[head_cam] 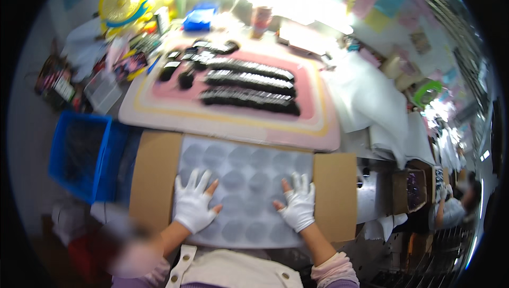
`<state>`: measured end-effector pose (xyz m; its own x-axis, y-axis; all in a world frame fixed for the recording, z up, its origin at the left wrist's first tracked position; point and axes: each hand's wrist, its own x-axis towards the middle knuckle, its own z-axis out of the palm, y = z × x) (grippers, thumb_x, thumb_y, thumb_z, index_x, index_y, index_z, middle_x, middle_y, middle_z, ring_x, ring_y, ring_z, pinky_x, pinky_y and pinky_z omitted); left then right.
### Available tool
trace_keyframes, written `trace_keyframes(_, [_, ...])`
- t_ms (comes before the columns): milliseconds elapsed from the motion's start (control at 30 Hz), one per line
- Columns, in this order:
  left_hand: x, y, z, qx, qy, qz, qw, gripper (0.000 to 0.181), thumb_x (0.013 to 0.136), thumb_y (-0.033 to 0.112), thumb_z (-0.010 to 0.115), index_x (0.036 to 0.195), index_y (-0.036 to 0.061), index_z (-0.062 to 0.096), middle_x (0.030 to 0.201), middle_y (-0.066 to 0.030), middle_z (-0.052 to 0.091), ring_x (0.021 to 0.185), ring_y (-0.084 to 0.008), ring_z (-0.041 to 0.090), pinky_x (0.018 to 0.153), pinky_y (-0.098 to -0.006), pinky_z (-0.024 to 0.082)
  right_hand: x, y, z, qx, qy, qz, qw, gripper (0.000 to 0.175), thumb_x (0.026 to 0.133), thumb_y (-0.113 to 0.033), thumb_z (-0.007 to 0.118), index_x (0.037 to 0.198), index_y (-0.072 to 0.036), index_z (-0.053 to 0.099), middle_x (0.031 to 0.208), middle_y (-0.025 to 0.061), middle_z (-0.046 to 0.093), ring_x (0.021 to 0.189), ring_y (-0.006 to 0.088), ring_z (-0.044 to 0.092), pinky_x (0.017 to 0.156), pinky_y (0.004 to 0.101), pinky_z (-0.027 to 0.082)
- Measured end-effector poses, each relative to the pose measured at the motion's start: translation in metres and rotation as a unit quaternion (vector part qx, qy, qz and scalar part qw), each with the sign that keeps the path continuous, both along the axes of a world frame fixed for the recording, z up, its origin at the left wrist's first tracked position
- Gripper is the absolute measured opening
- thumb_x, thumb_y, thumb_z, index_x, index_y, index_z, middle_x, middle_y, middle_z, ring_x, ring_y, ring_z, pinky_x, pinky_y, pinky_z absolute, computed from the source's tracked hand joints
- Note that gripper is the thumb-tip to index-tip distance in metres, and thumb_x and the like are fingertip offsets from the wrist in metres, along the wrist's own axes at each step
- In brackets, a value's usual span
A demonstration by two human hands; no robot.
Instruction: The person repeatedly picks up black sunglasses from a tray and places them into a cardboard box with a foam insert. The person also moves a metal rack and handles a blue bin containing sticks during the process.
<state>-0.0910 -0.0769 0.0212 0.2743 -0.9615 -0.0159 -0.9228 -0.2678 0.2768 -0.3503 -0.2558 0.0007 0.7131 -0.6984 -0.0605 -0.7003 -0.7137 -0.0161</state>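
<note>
Directly before me is a cardboard box with its left flap (154,176) and right flap (335,196) folded outward. A translucent plastic tray sheet (249,204) with rows of round cups spans its opening. My left hand (195,204), in a white glove with bare thumb and forefinger tips, lies flat on the sheet's left side, fingers spread. On the right side my right hand (298,204), gloved alike, rests the same way. Neither hand grips anything. What lies under the sheet is hidden.
Beyond the box, a pink mat (234,123) bears rows of black, shiny items (250,97), too blurred to name. A blue plastic bin (105,161) stands left, white sheeting (370,89) right. A yellow fan (122,2) is at the back left; another person (451,210) sits far right.
</note>
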Motion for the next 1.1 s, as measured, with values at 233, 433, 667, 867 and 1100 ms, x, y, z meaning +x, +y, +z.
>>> trace_keyframes(233, [0.054,-0.027,-0.012,-0.158,0.000,0.029,0.987,0.065,0.078,0.039,0.071,0.128,0.0019,0.056,0.143,-0.0177,0.042,0.135,-0.0370,0.034,0.109,-0.0575,0.024,0.034,-0.044,0.037,-0.019,-0.026,0.032,0.999,0.098,0.070,-0.063,0.071,0.147,-0.010,0.040,0.157,0.0225,0.019,0.143,0.0437,0.017,0.113,0.0587,0.014])
trace_keyframes(433, [0.191,-0.167,-0.031,-0.208,-0.072,0.147,0.964,0.021,0.083,0.010,0.058,0.101,-0.0004,0.064,0.110,-0.0185,0.061,0.101,-0.0365,0.058,0.086,-0.0439,0.050,0.133,-0.213,0.013,0.080,-0.197,-0.071,0.975,0.121,0.063,-0.052,0.084,0.151,0.001,0.019,0.157,0.0236,0.017,0.143,0.0362,0.024,0.116,0.0396,0.026])
trace_keyframes(667, [0.221,-0.219,-0.075,-0.350,0.209,0.077,0.910,0.022,0.073,-0.003,0.063,0.094,0.0038,0.062,0.083,-0.0126,0.062,0.084,-0.0273,0.061,0.075,-0.0353,0.050,0.284,-0.142,0.066,0.168,-0.218,0.100,0.956,0.081,0.060,-0.030,0.085,0.129,-0.002,0.054,0.123,0.0216,0.058,0.117,0.0368,0.053,0.102,0.0423,0.043])
trace_keyframes(867, [0.202,-0.231,-0.079,-0.273,0.652,0.094,0.701,0.032,0.090,-0.003,0.053,0.121,-0.0012,0.052,0.111,-0.0091,0.059,0.094,-0.0174,0.060,0.085,-0.0273,0.048,0.335,-0.122,-0.048,0.464,-0.658,-0.017,0.593,0.038,0.080,0.016,0.058,0.115,0.002,0.059,0.118,0.0084,0.056,0.106,0.0190,0.059,0.094,0.0273,0.049])
trace_keyframes(1100, [0.331,-0.178,-0.121,-0.354,-0.086,0.170,0.916,0.033,0.089,-0.003,0.056,0.123,-0.0018,0.056,0.118,-0.0103,0.059,0.106,-0.0230,0.058,0.090,-0.0310,0.047,0.341,-0.102,-0.014,0.656,-0.672,-0.106,0.326,0.012,0.097,-0.010,0.047,0.092,-0.007,0.057,0.085,0.0010,0.052,0.074,0.0084,0.048,0.064,0.0217,0.041])
